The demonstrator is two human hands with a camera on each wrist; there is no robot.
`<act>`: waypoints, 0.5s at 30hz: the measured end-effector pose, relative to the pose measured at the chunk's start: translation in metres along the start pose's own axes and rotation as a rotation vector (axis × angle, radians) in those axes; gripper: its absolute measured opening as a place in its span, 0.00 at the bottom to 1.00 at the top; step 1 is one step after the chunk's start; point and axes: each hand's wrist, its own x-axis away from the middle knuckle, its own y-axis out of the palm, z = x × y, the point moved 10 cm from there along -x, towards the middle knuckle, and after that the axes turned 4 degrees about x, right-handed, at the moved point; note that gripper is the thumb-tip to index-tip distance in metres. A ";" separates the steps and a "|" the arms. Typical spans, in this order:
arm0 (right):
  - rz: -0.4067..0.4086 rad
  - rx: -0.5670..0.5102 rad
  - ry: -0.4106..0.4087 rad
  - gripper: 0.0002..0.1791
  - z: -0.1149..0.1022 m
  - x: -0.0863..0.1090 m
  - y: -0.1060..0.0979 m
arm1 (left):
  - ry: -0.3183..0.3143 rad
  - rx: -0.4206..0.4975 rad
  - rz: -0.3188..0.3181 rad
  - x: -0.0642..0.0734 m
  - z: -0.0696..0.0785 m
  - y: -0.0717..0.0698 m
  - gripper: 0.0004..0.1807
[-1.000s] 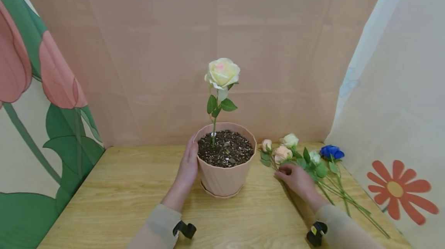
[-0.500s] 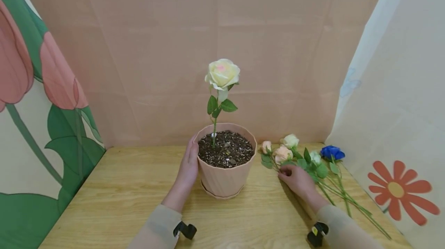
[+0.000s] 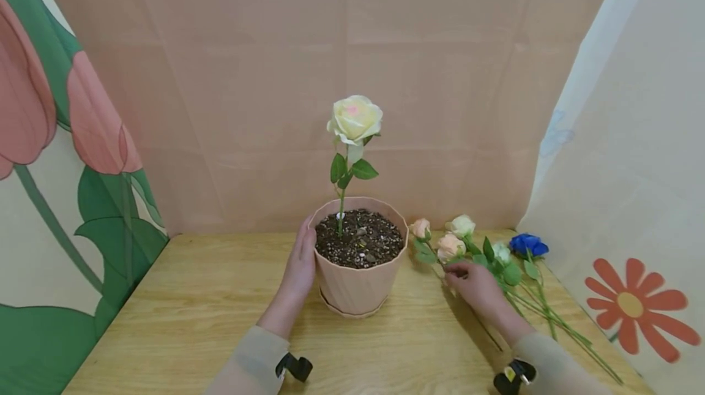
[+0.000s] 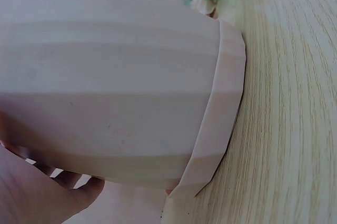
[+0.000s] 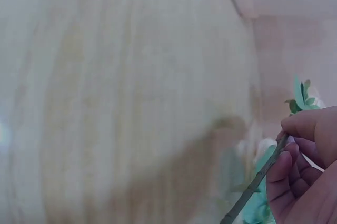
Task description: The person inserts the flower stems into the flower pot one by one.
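In the head view my left hand [image 3: 300, 263] rests along the left side of a pink flowerpot [image 3: 358, 288], its fingers laid against the wall; the left wrist view shows that wall [image 4: 116, 77] close up. A cream rose [image 3: 357, 119] stands upright in the pot's dark soil [image 3: 366, 245]. To the right of the pot, my right hand [image 3: 479, 291] pinches the thin stem of a pale pink rose [image 3: 450, 247] with a smaller bud [image 3: 421, 228]. In the right wrist view the stem [image 5: 250, 192] runs down from between thumb and fingertips.
Right of my right hand lie a white rose [image 3: 461, 225], a pale green rose [image 3: 501, 252] and a blue rose [image 3: 529, 244], their long stems toward the front right. A pink backdrop [image 3: 264, 107] hangs behind the wooden table [image 3: 220, 309], with printed sheets on both sides.
My right hand has shifted a little to the right, and the pinched stem's lower part has swung right. My left hand stays on the pot.
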 end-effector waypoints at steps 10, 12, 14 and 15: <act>0.039 -0.049 0.001 0.17 -0.027 0.000 -0.028 | 0.006 -0.015 -0.005 0.002 0.001 0.000 0.33; 0.047 -0.066 0.001 0.19 -0.033 0.000 -0.036 | 0.012 -0.012 -0.007 0.003 0.002 0.000 0.33; 0.061 -0.078 -0.004 0.20 -0.039 -0.001 -0.044 | 0.015 -0.011 -0.007 0.003 0.003 0.000 0.33; 0.068 -0.086 0.001 0.21 -0.043 0.000 -0.048 | 0.016 -0.013 -0.006 0.003 0.003 0.000 0.33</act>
